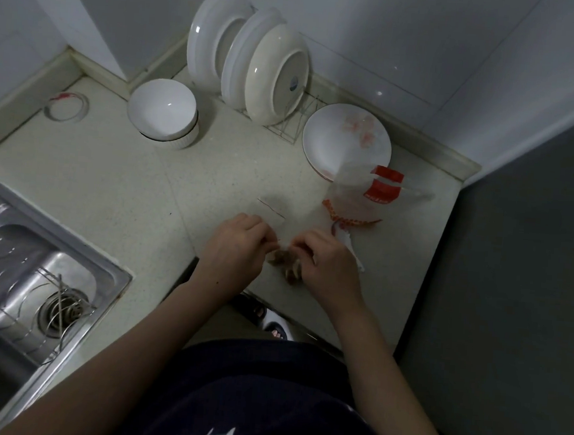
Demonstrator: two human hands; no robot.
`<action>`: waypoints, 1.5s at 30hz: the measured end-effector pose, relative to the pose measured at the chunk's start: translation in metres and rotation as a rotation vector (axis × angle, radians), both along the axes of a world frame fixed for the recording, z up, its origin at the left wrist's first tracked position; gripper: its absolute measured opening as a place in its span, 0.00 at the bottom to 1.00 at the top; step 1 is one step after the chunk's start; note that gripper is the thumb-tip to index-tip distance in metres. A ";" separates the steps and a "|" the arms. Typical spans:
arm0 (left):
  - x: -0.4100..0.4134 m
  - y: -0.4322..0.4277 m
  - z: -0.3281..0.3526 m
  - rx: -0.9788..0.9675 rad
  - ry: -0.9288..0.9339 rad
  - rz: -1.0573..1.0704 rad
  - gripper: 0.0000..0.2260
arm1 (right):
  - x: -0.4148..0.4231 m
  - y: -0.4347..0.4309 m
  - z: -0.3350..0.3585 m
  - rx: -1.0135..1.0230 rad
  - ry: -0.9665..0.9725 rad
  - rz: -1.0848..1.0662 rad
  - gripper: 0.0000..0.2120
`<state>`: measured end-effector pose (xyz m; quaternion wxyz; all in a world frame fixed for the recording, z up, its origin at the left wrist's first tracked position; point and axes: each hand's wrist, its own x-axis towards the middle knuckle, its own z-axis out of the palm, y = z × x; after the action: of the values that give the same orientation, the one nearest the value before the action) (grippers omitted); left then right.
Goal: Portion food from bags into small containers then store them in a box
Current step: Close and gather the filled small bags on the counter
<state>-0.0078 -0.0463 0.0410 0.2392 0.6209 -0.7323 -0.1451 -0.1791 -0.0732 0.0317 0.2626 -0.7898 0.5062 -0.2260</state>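
Steel sink [34,266] is occupying the left end of the worktop [127,177], with a wire rack [38,278] lying across its basin above the drain strainer [65,313]. Behind it, near the back wall, a thin ring [67,106] is lying flat. Further right a white bowl [163,111] is standing upright, and two white plates [276,72] are leaning on edge in a wire dish rack [296,125] against the wall. Near the front edge, the left hand [235,244] is curling its fingers. Its grip is closing in a pinch on the left side of a small clear bag [272,216], whose red-lined mouth is pointing away from the person. Brown food pieces [285,262] are lying between the two hands, low on the worktop; whether they are sitting inside the film cannot be told. The right hand [326,261] is mirroring the left, its grip pinching the same bag's right side just over the food. Behind this hand a larger clear bag [366,189] with red print is lying crumpled, its far end overlapping the rim of a flowered plate [347,136] lying flat. A dark grey surface [515,269] is bordering the worktop on the right.
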 end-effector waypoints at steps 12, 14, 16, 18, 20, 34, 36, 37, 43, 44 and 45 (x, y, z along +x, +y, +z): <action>-0.006 -0.001 0.001 0.001 0.032 0.037 0.06 | 0.000 -0.001 0.002 -0.042 -0.026 0.009 0.05; -0.008 0.000 0.002 -0.004 0.057 0.027 0.07 | 0.002 -0.001 0.003 -0.058 -0.030 0.008 0.06; -0.010 0.001 0.002 -0.005 0.073 -0.002 0.07 | 0.003 0.000 0.005 -0.067 -0.043 -0.003 0.06; -0.011 0.001 0.002 0.002 0.078 -0.029 0.07 | 0.004 0.000 0.005 -0.061 -0.039 0.003 0.06; -0.012 0.001 0.001 0.010 0.073 -0.042 0.05 | 0.003 0.001 0.004 -0.045 -0.020 0.015 0.06; -0.013 -0.001 0.000 0.022 -0.038 -0.020 0.07 | 0.003 0.001 0.003 0.061 -0.017 -0.023 0.04; -0.012 0.000 -0.001 0.022 -0.020 -0.025 0.05 | 0.002 0.000 0.003 0.094 -0.042 -0.043 0.05; -0.012 0.000 -0.002 0.019 -0.007 -0.040 0.04 | 0.002 0.000 0.002 0.118 -0.060 -0.051 0.05; -0.009 -0.002 -0.008 -0.001 -0.043 -0.042 0.05 | 0.003 0.001 -0.001 0.225 -0.133 -0.122 0.04; -0.008 -0.002 -0.008 0.005 -0.053 -0.016 0.04 | 0.003 0.002 -0.002 0.239 -0.154 -0.149 0.03; -0.008 -0.002 -0.009 0.009 -0.055 0.007 0.04 | 0.004 0.002 -0.003 0.250 -0.178 -0.177 0.03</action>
<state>-0.0157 -0.0481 0.0318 0.2166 0.6284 -0.7357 -0.1303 -0.1752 -0.0714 0.0289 0.3817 -0.6803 0.5726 -0.2524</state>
